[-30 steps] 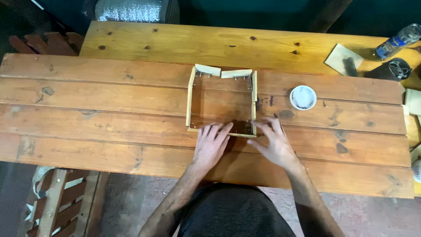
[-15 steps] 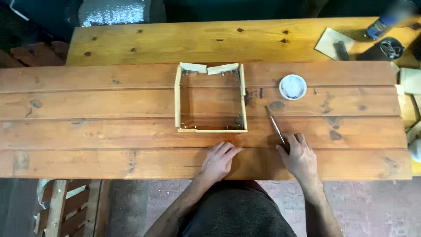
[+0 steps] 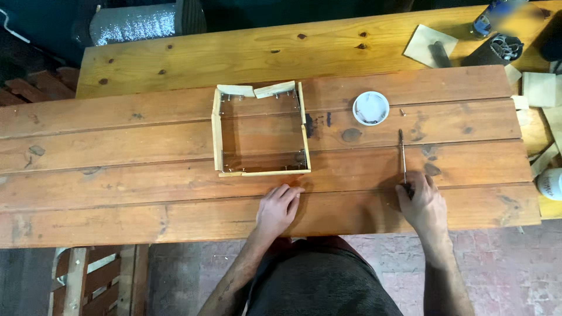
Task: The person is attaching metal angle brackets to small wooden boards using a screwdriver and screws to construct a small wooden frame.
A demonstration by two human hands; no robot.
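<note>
A small open frame of pale wooden strips (image 3: pixel 260 130) lies on the brown plank table (image 3: pixel 117 175), its far side made of two short pieces. My left hand (image 3: pixel 278 209) rests flat on the table just below the frame's front strip, fingers together, holding nothing. My right hand (image 3: pixel 422 203) lies further right with its fingers over the handle end of a thin screwdriver (image 3: pixel 402 155) whose shaft points away from me. A small round white lid (image 3: pixel 370 108) sits beyond the screwdriver, with a tiny screw (image 3: pixel 402 111) beside it.
At the far right stand paper sheets (image 3: pixel 429 44), a dark tool (image 3: pixel 490 51), a plastic bottle (image 3: pixel 486 17) and a white container (image 3: pixel 550 182). A silver duct (image 3: pixel 137 22) is behind the table. A wooden chair (image 3: pixel 88 281) is at the lower left.
Both hands drew back from the frame's front strip. My right hand slid to the right along the table with the screwdriver; my left hand settled below the frame.
</note>
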